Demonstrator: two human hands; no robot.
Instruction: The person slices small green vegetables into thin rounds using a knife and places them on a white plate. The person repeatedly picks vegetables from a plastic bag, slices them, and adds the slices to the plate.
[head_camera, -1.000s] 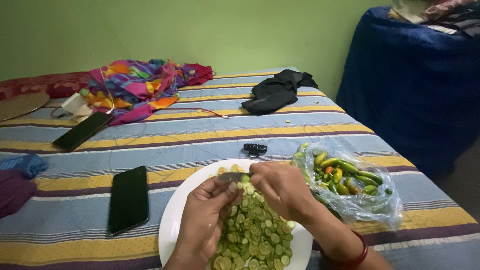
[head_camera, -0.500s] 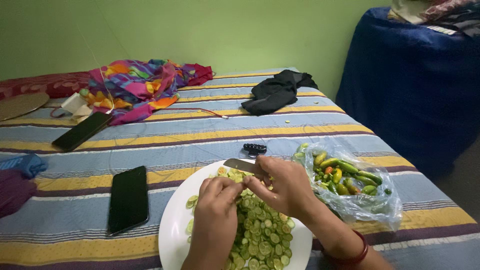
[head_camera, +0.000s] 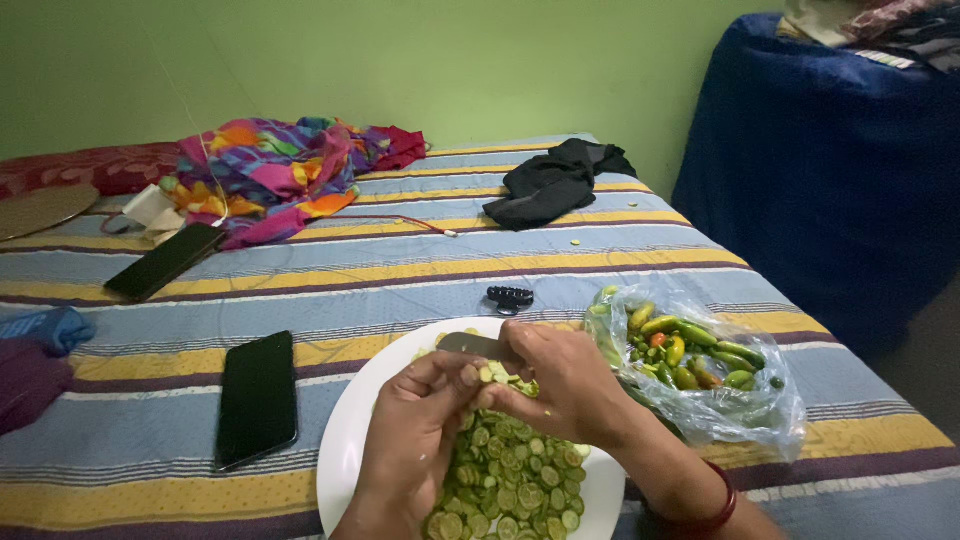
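Observation:
A white plate (head_camera: 350, 440) on the striped bed carries a heap of round green vegetable slices (head_camera: 510, 480). My right hand (head_camera: 565, 385) grips a small knife (head_camera: 470, 344), its blade pointing left above the plate. My left hand (head_camera: 415, 445) pinches a small green vegetable piece (head_camera: 487, 373) against the blade, fingers closed around it. Both hands meet over the middle of the plate. A red bangle sits on my right wrist.
A clear plastic bag of green, yellow and red vegetables (head_camera: 690, 355) lies right of the plate. A black hair clip (head_camera: 510, 297) is behind the plate. Two dark phones (head_camera: 258, 398) (head_camera: 165, 261), colourful cloth (head_camera: 280, 175), black cloth (head_camera: 555, 180) lie on the bed; a blue-covered object (head_camera: 830, 170) stands at right.
The left hand dropped toward the plate, then rose again to the knife. The knife shifted slightly back and forth above the plate. More slices lie on the heap.

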